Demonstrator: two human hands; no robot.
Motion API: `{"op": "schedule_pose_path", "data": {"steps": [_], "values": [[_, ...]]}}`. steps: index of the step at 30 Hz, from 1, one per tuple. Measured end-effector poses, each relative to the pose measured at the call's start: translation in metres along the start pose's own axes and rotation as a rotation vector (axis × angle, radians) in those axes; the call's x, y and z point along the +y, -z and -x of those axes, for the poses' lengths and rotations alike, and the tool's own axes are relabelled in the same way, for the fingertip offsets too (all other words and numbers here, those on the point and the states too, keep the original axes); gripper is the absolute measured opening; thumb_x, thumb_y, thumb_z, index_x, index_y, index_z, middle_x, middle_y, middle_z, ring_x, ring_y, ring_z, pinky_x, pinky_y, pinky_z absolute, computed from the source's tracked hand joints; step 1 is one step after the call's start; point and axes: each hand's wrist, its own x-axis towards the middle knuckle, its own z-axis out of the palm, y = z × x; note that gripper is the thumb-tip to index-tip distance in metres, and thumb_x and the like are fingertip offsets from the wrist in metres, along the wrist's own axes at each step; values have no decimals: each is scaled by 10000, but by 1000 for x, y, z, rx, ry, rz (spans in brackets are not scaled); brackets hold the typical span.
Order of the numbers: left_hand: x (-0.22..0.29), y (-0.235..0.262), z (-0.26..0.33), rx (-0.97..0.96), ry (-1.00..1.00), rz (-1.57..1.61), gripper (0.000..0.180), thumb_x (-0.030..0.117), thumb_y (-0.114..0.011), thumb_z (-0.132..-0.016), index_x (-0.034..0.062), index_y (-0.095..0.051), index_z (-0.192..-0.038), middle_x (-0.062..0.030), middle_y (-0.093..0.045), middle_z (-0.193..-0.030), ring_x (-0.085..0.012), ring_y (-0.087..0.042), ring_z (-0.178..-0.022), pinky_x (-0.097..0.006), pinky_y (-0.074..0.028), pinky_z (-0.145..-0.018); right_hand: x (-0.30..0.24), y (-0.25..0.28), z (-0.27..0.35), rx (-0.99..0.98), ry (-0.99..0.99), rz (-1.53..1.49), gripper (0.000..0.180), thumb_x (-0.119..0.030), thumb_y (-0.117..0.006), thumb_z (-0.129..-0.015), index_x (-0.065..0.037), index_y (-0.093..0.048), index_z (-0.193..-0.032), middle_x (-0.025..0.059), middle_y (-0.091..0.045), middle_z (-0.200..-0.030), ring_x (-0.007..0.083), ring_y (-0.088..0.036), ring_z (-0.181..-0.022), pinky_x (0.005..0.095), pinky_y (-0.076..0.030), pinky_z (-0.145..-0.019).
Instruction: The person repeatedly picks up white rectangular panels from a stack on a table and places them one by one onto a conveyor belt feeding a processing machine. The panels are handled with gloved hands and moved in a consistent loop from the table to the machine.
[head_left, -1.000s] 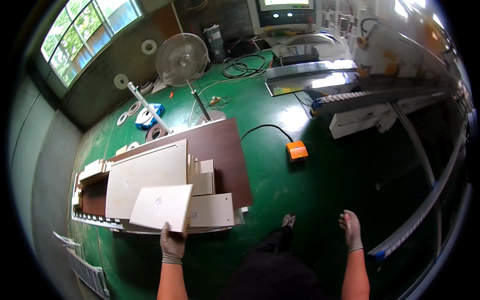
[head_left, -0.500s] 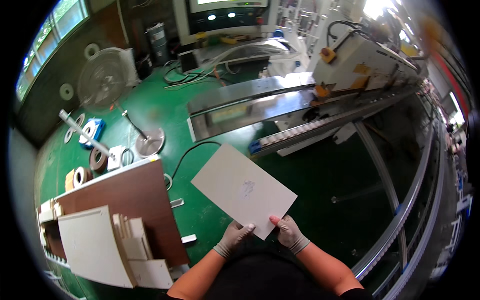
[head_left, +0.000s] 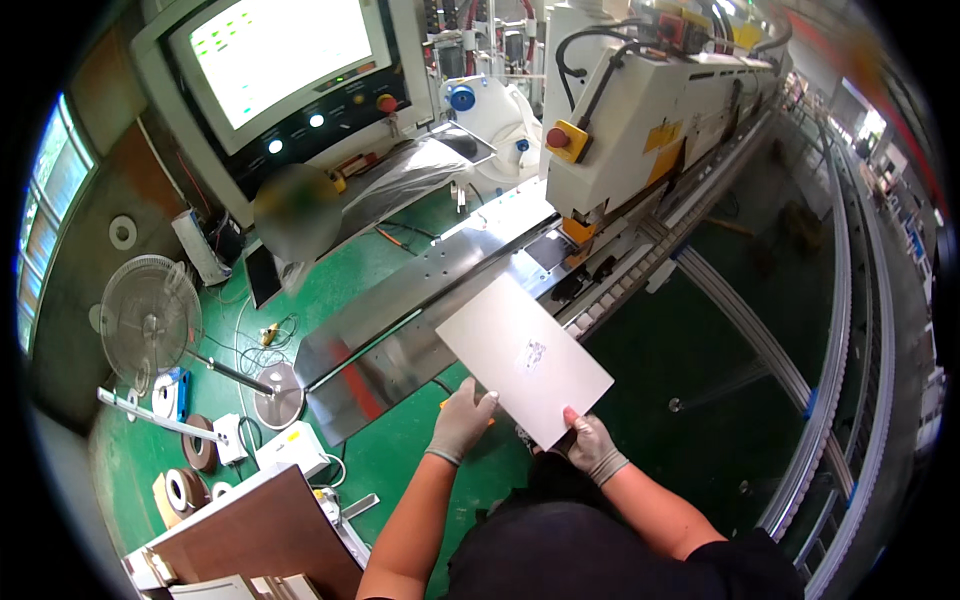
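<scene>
A thin white rectangular panel point(head_left: 510, 345) with a small printed label on its face is tilted in front of me, its far end over the machine's metal rail. My right hand point(head_left: 597, 450), in a pale glove, grips its near corner, the bare thumb on top and the other fingers hidden underneath. Beside the panel's left edge is my gloved left hand point(head_left: 463, 422), thumb and forefinger apart. The thumb tip is at the edge; whether it touches is hard to tell.
Ahead runs a long machine with a metal rail point(head_left: 365, 365) and a white housing bearing a red button point(head_left: 557, 138). A lit control screen point(head_left: 285, 55) stands at upper left, a pedestal fan point(head_left: 150, 322) at left. A brown board point(head_left: 255, 535) carries white pieces at lower left.
My view has turned and moved nearer the machine. The panel is now over the rail's near edge. My left thumb has come off the panel's face; my right hand keeps its grip.
</scene>
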Motion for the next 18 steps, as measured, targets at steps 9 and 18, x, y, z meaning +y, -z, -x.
{"op": "schedule_pose_path", "data": {"steps": [9,18], "values": [[-19,-41,-56,-15,-139,-515,310,392,-648,-928,138,-719,-1090,-109,-717,-1022,-322,-688,-965,-458,-543,-837,-87,0,-88,212,242,6,511,-226,-717,-1010,-19,-519,-1432,63,-634,-1345,200,-606,-1238,377,-471,-1096],[-24,-45,-82,-23,-33,-471,345,428,-680,-921,135,-746,-1091,-87,-740,-1055,-311,-708,-967,-428,-564,-832,-137,-51,-146,659,306,-269,565,-223,-761,-976,-61,-498,-1449,56,-614,-1352,197,-596,-1219,354,-477,-1076]]}}
